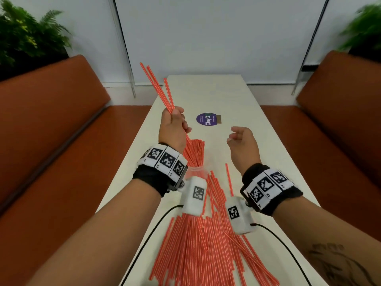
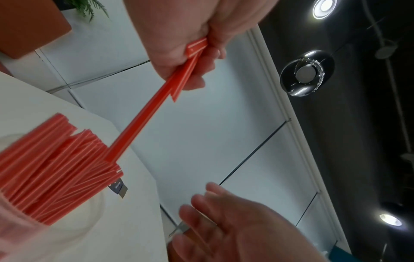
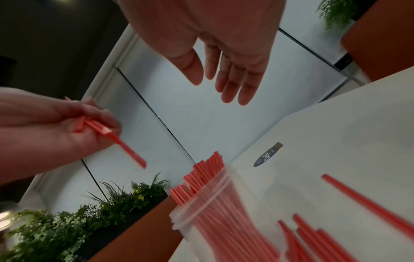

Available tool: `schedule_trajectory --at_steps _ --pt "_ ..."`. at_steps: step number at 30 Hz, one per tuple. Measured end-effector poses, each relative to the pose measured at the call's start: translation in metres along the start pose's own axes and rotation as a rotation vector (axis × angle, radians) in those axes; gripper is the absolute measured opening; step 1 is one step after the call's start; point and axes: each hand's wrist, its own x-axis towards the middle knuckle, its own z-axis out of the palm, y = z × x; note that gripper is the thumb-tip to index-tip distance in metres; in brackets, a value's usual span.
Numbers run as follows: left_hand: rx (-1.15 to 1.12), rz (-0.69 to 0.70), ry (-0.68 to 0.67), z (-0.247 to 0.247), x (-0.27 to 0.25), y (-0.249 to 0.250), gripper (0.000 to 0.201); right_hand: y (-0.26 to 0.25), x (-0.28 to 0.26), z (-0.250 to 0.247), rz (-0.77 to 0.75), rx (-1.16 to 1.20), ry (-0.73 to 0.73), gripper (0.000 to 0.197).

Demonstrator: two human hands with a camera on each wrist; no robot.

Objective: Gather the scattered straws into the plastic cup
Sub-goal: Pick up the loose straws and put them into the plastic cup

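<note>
My left hand (image 1: 175,122) grips a few red straws (image 1: 158,87) above the clear plastic cup (image 3: 201,211), their upper ends slanting up and to the left. In the left wrist view one held straw (image 2: 143,120) reaches down to the tops of the straws standing in the cup (image 2: 51,164). The cup is packed with red straws (image 1: 194,153) and is partly hidden behind my left wrist in the head view. My right hand (image 1: 239,137) hovers to the right of the cup with relaxed fingers (image 3: 233,83), holding nothing. A big heap of loose straws (image 1: 198,244) lies on the near part of the white table (image 1: 226,100).
A single straw (image 1: 228,178) lies apart to the right of the heap. A purple round sticker (image 1: 207,119) sits mid-table. Orange benches (image 1: 51,124) flank the table on both sides, with plants (image 1: 24,38) behind them. Black cables (image 1: 148,240) run from both wrist cameras.
</note>
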Motion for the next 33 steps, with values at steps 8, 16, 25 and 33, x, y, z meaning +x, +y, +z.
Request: schedule_trajectory --at_steps 8,16,25,33 --pt "0.241 0.017 -0.094 0.015 0.007 -0.068 0.028 0.026 -0.016 -0.036 0.011 -0.118 0.006 0.029" --pt "0.368 0.002 -0.101 0.004 0.006 -0.082 0.027 0.037 -0.019 -0.037 0.078 -0.157 -0.024 0.029" --pt "0.664 0.297 -0.056 -0.025 0.006 -0.063 0.036 0.029 -0.007 -0.007 -0.046 -0.424 -0.297 0.036" --pt "1.022 0.031 -0.316 -0.039 -0.017 -0.084 0.069 0.034 -0.001 0.026 0.008 -0.572 -0.633 0.057"
